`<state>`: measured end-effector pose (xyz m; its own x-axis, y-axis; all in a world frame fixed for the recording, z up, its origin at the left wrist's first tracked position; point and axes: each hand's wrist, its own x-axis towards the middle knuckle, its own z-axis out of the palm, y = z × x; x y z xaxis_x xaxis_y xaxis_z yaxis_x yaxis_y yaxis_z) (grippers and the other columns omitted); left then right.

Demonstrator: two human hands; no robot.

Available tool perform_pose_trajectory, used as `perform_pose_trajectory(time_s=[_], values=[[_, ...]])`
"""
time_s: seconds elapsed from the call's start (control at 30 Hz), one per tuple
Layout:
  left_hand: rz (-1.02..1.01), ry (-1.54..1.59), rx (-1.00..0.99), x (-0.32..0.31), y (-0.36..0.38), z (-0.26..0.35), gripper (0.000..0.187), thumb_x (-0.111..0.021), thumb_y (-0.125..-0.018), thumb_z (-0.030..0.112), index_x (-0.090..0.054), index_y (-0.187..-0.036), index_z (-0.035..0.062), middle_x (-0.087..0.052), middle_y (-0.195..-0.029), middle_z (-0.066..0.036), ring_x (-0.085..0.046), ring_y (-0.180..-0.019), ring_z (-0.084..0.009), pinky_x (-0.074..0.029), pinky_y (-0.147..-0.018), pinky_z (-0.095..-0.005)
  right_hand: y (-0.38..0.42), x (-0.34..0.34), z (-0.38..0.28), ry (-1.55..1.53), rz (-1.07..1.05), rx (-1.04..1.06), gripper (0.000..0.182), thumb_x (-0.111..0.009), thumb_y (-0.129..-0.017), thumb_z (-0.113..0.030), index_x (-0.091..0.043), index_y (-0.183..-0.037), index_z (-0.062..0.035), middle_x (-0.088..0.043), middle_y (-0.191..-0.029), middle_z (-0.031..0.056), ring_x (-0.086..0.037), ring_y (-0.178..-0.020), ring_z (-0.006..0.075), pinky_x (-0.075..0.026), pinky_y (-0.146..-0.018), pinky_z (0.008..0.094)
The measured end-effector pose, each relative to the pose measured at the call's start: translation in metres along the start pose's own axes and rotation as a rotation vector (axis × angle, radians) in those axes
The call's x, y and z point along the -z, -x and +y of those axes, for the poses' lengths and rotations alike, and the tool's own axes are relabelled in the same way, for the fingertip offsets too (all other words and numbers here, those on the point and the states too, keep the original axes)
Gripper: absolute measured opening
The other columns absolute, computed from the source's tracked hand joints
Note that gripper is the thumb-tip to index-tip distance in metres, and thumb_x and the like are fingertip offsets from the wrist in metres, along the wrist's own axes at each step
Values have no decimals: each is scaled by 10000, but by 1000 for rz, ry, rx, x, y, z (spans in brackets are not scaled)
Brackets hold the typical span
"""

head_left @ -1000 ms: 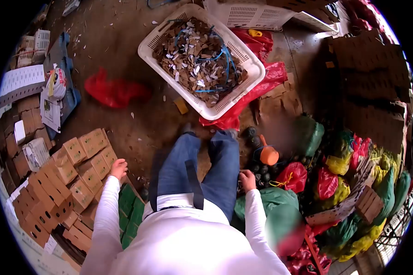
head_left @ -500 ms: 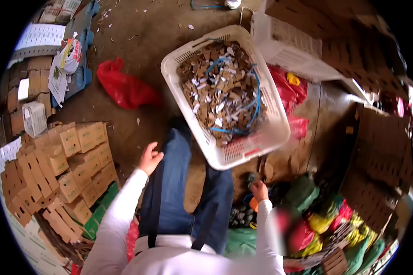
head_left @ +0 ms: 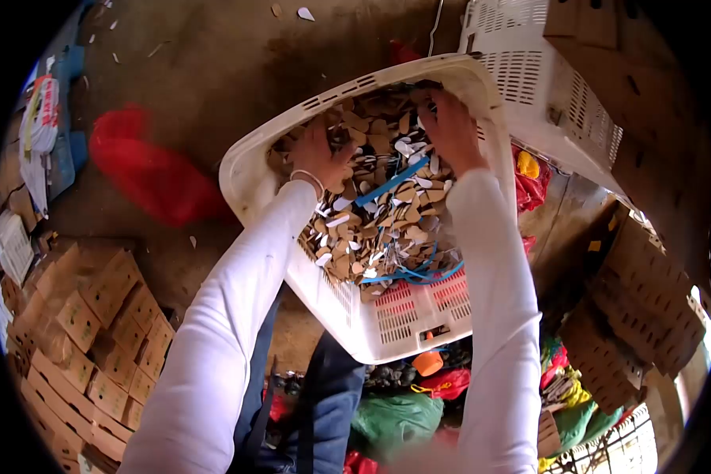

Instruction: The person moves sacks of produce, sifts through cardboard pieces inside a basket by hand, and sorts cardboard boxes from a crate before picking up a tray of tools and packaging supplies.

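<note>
Both hands reach into a large white plastic basket [head_left: 347,320] heaped with brown and white cardboard scraps [head_left: 403,213]. My left hand [head_left: 321,154], with a band at the wrist, lies on the scraps at the basket's left side, fingers spread and partly sunk among them. Near the far right corner, my right hand [head_left: 449,130] presses into the pile with its fingers apart, their tips partly hidden. A blue strap [head_left: 393,182] lies between the hands, and more blue strapping lies on the scraps nearer to me.
Stacked cardboard boxes [head_left: 103,332] stand at left, with a red bag [head_left: 154,170] on the floor. Another white basket [head_left: 529,87] is at the upper right. Cardboard stacks [head_left: 640,292] stand at right. A green bag [head_left: 395,423] and an orange object [head_left: 427,363] lie below the basket.
Both hands have moved forward from beside my legs into the basket and onto the scraps. The view has shifted closer to the basket.
</note>
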<state>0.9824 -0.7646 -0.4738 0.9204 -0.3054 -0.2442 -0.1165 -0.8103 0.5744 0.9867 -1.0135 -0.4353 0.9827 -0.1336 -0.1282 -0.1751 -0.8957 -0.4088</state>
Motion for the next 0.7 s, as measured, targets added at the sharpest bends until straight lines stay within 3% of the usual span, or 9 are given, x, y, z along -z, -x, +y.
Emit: perform_pose_trajectory(time_s=[0.03, 0.2, 0.23, 0.3, 0.33, 0.4, 0.53, 0.57, 0.7], values=[[-75, 14, 96, -1, -3, 1, 750, -602, -723, 507, -396, -1196, -38, -469, -1143, -251, -453, -1054, -395, -364, -894, -445, -17, -9, 4, -26, -79, -36, 362, -491, -805, -325, -526, -1046, -56, -571, -1039, 164, -532, -961, 360, -429, -795, 472], [-247, 219, 5, -13, -24, -13, 790, -678, -641, 486, -413, -1201, -4, -463, -1161, -232, -450, -1060, -379, -365, -900, -429, -35, -64, 1, 21, -554, -204, 425, -388, -839, -362, -484, -1161, -101, -568, -1039, 219, -531, -962, 391, -414, -841, 468], [-291, 212, -7, -19, -19, -14, 792, -688, -632, 472, -413, -1209, 6, -450, -1179, -231, -434, -1083, -379, -356, -910, -433, -15, -73, 6, -189, -523, -202, 410, -381, -844, -340, -475, -1184, -133, -566, -1034, 229, -525, -969, 402, -414, -840, 477], [-315, 139, -171, -37, 25, -7, 808, -713, -601, 435, -405, -1236, 41, -412, -1222, -224, -369, -1142, -390, -316, -942, -465, 28, -62, 0, -145, -680, -293, 407, -405, -841, -301, -452, -1221, -164, -555, -1046, 231, -521, -979, 392, -407, -850, 479], [-318, 108, -249, -36, 48, 5, 821, -725, -585, 416, -401, -1249, 58, -392, -1244, -221, -336, -1171, -395, -297, -957, -480, 92, -72, 22, -141, -466, -139, 411, -441, -826, -266, -449, -1229, -187, -527, -1105, 196, -490, -1027, 373, -398, -857, 487], [-437, 258, -179, -21, 83, 30, 865, -733, -555, 423, -383, -1280, 107, -329, -1299, -214, -241, -1221, -416, -236, -988, -525, 128, -37, 5, -160, -496, -190, 434, -487, -796, -225, -451, -1228, -206, -484, -1167, 118, -435, -1095, 335, -372, -842, 531], [-765, 180, 73, -34, 159, 59, 880, -739, -541, 410, -351, -1301, 197, -186, -1388, -140, -209, -1206, -491, -336, -930, -581, 201, -15, 5, -88, -610, -163, 485, -510, -775, -195, -420, -1250, -218, -459, -1193, 111, -405, -1119, 332, -330, -870, 551], [-860, 154, 80, -27, 169, 67, 840, -735, -566, 416, -398, -1271, 108, -147, -1398, -173, -171, -1249, -448, -292, -958, -581, 221, -11, 4, -67, -632, -194, 496, -516, -769, -193, -417, -1253, -217, -454, -1195, 110, -396, -1129, 335, -329, -873, 552], [-1160, -80, -169, -35, 224, 91, 698, -710, -620, 391, -479, -1214, 107, -106, -1425, -119, -47, -1308, -400, -244, -919, -683, 315, -5, 3, 44, -822, -263, 552, -555, -731, -198, -405, -1262, -227, -406, -1229, 113, -343, -1178, 359, -318, -886, 564]])
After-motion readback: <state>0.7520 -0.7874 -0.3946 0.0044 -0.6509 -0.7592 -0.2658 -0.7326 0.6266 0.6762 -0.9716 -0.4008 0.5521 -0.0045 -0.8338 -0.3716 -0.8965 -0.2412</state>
